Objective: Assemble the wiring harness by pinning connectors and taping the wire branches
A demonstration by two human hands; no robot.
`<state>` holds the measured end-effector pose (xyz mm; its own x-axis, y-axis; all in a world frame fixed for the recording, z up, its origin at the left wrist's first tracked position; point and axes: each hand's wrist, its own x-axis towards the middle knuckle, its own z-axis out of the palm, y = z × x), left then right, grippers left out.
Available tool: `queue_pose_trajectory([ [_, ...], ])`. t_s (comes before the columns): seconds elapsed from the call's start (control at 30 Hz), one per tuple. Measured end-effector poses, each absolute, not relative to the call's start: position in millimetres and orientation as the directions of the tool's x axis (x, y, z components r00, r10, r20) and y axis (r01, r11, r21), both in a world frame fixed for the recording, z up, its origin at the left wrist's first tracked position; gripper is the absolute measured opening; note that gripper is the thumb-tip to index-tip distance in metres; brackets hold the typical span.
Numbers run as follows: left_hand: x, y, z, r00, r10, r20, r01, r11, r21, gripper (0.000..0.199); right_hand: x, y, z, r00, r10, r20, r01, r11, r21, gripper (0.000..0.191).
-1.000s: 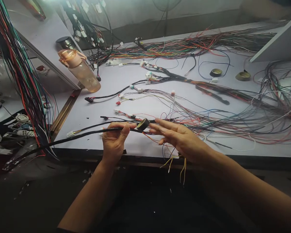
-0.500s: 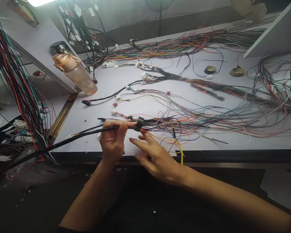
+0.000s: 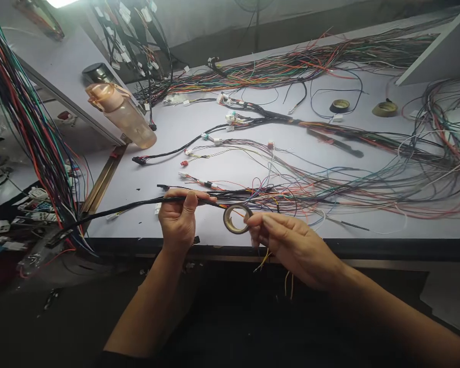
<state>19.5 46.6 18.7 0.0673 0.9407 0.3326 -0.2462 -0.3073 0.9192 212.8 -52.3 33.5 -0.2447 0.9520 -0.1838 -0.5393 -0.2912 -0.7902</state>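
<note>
My left hand (image 3: 178,214) is closed around a black-wrapped cable (image 3: 126,205), which runs from the lower left across the table's front. Thumb and fingers of my right hand (image 3: 287,240) pinch the right side of a tape roll (image 3: 230,221), dark-edged with a pale brown core. The roll hangs just right of my left hand, in front of the cable's loose coloured wires. Behind both hands, thin wires with small white connectors (image 3: 183,175) lie on the white table. Yellow wire ends (image 3: 263,259) hang over the front edge below my right hand.
An orange-capped bottle (image 3: 128,120) leans at the left beside hanging wire bundles (image 3: 42,138). Two tape rolls (image 3: 340,106) lie at the back right. A taped harness (image 3: 276,118) and long wire bundles (image 3: 276,71) cross the table; a white panel (image 3: 440,48) stands at the right.
My right hand has moved right and now pinches the tape roll, which was up against the cable beside my left hand. My left hand keeps its hold. The view has shifted slightly.
</note>
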Motion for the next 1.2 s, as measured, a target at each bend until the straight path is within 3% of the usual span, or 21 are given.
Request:
queue_pose_trajectory([
  [0.1,19.4,45.1,13.8,0.091,0.966,0.244,-0.349,-0.198,0.916,0.008,212.0,-44.3,30.3,-0.267,0.935,-0.234,-0.687,-0.355,-0.634,0.02],
  [0.23,26.2,37.1,9.1,0.259,0.965,0.027,-0.373,0.075,0.925,0.027,208.5,-38.1,26.7,-0.29,0.921,-0.259,-0.721,-0.389,-0.573,0.019],
  [0.3,30.3,33.5,7.2,0.289,0.956,-0.042,-0.304,0.133,0.943,0.023,208.4,-38.0,26.1,-0.3,0.914,-0.274,-0.724,-0.405,-0.558,0.018],
  [0.37,32.5,31.8,4.5,0.244,0.968,-0.061,-0.228,0.118,0.966,0.014,209.1,-38.4,26.7,-0.296,0.913,-0.281,-0.728,-0.406,-0.553,0.018],
  [0.57,26.2,30.9,-5.2,0.161,0.987,-0.024,-0.03,0.029,0.999,0.014,211.3,-26.3,35.3,-0.248,0.932,-0.266,-0.71,-0.362,-0.604,0.018],
  [0.73,22.6,28.8,-5.4,0.177,0.984,-0.036,-0.055,0.047,0.997,0.013,211.0,-6.6,41.9,-0.199,0.932,-0.304,-0.667,-0.356,-0.654,0.022],
  [0.87,20.6,30.6,0.3,0.172,0.976,0.134,0.037,-0.142,0.989,0.008,208.8,-1.5,37.8,-0.163,0.952,-0.258,-0.381,-0.302,-0.874,0.046],
  [0.97,18.8,33.7,5.5,0.238,0.926,0.294,0.115,-0.328,0.938,0.002,206.6,-1.4,31.6,-0.228,0.959,-0.171,0.104,-0.151,-0.983,0.072],
  [1.07,18.1,38.1,10.2,0.332,0.863,0.38,0.081,-0.428,0.9,0.006,207.0,-0.7,28.0,-0.235,0.96,-0.152,0.569,0.009,-0.822,0.079],
  [1.2,17.2,46.1,15.5,0.44,0.806,0.395,0.147,-0.499,0.854,0.007,213.7,-2.5,27.2,-0.32,0.947,-0.019,0.728,0.233,-0.645,0.074],
])
